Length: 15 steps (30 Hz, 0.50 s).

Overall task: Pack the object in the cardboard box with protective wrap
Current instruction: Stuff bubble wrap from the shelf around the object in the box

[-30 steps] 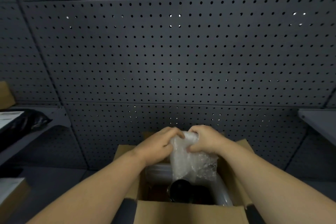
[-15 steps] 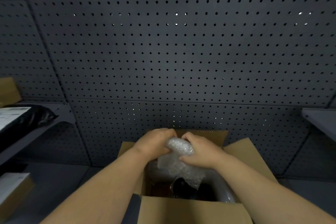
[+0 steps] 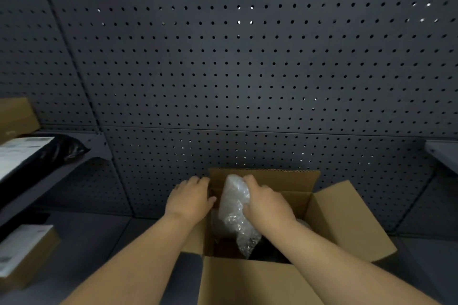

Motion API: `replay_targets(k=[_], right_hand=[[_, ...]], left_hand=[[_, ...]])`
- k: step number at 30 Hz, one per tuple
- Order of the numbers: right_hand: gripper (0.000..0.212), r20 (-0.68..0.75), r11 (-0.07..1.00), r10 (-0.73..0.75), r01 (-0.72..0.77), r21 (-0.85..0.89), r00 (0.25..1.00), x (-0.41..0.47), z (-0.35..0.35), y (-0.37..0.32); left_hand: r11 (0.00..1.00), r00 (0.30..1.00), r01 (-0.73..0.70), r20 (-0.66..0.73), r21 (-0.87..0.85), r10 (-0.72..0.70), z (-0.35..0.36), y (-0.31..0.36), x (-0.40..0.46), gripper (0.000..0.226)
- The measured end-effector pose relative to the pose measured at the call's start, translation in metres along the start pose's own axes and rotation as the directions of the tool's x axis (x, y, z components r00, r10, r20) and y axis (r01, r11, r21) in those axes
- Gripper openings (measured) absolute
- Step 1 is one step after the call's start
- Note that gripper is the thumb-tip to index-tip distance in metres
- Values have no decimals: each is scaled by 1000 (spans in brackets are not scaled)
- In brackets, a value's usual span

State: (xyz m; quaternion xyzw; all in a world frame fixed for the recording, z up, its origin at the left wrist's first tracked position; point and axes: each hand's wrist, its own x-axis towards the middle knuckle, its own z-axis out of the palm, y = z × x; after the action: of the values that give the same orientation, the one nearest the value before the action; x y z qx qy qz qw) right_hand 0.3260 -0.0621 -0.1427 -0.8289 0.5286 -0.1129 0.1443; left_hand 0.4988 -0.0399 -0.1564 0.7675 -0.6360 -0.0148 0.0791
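Observation:
An open cardboard box (image 3: pixel 347 220) stands low in the middle, its flaps spread outward. A crumpled wad of clear bubble wrap (image 3: pixel 234 213) stands upright inside it, reaching from the back flap down into the box. My right hand (image 3: pixel 266 203) grips the wad's right side from above. My left hand (image 3: pixel 189 199) lies palm down on the box's far left corner, its thumb just beside the wrap, holding nothing. Under the wrap there is only a dark shape (image 3: pixel 269 251); what it is cannot be made out.
A grey pegboard wall (image 3: pixel 247 69) rises right behind the box. On the left a shelf (image 3: pixel 74 168) carries a black bag, white papers and a brown carton. A labelled carton (image 3: pixel 27 252) sits lower left. Another shelf edge (image 3: pixel 443 153) juts in at the right.
My left hand has let go of the bubble wrap and shifted left onto the box corner. My right hand has kept hold of the wad, which now reaches deeper into the box.

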Motion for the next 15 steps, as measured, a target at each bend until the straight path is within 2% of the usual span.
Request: replay_targets(k=[4, 8, 13, 15], right_hand=[[52, 64, 999, 50, -50, -5, 997, 6, 26, -16], [58, 110, 995, 100, -97, -37, 989, 11, 47, -27], [61, 193, 985, 171, -164, -50, 966, 18, 65, -33], [67, 245, 979, 192, -170, -109, 950, 20, 73, -37]], left_hand=[[996, 990, 61, 124, 70, -69, 14, -10, -11, 46], [993, 971, 41, 229, 109, -66, 27, -15, -16, 40], [995, 966, 24, 253, 98, -48, 35, -20, -18, 40], [997, 968, 24, 248, 76, -42, 36, -21, -18, 41]])
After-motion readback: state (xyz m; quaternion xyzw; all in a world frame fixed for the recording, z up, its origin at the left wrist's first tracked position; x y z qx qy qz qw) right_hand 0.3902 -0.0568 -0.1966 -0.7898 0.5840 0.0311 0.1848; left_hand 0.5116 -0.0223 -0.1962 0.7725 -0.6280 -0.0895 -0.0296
